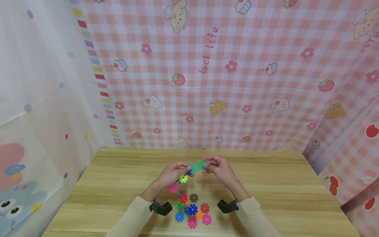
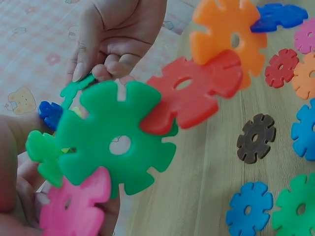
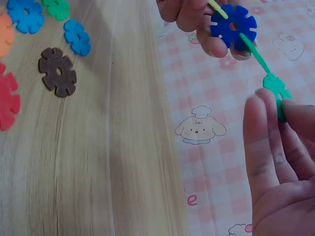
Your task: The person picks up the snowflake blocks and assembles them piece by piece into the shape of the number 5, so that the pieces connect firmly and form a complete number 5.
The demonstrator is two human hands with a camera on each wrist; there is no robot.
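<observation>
A chain of notched plastic discs hangs from my left hand [image 1: 174, 172], which pinches a blue disc [image 3: 234, 25] near its upper end. Below the hand the chain runs through a yellow-green disc [image 1: 183, 178], a pink disc [image 1: 173, 188], a green disc [image 2: 118, 142], a red disc [image 2: 184, 91], an orange disc [image 2: 229, 24] and another blue disc [image 1: 192, 209]. An edge-on green disc [image 3: 256, 55] sticks out from the held blue one. Between thumb and fingers my right hand [image 1: 218, 168] pinches another green disc [image 3: 277, 88], its rim right at that edge-on disc.
Loose discs lie on the wooden table [image 1: 281, 191] below the hands: a brown disc [image 1: 193, 197], a red disc [image 1: 205, 208], a light blue disc [image 1: 179, 217], pink ones and others. Black wrist cameras sit on both forearms. A checked cloth [image 1: 237, 82] hangs behind the table.
</observation>
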